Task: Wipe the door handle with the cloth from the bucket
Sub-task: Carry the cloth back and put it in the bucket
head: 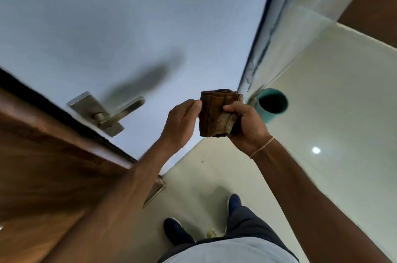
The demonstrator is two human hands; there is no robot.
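A folded brown cloth (217, 112) is held up in front of me between both hands. My right hand (247, 127) grips its right side and lower edge. My left hand (182, 123) pinches its left edge with the thumb. The metal lever door handle (122, 112) on its plate sits on the pale grey door (129, 26), to the left of my hands and apart from the cloth. The teal bucket (271, 105) stands on the floor just behind my right hand, by the door's hinge side.
A brown wooden door frame (43, 155) runs along the left. Pale tiled floor (322, 112) spreads to the right. My dark shoes (176, 230) stand below, near the door's bottom edge.
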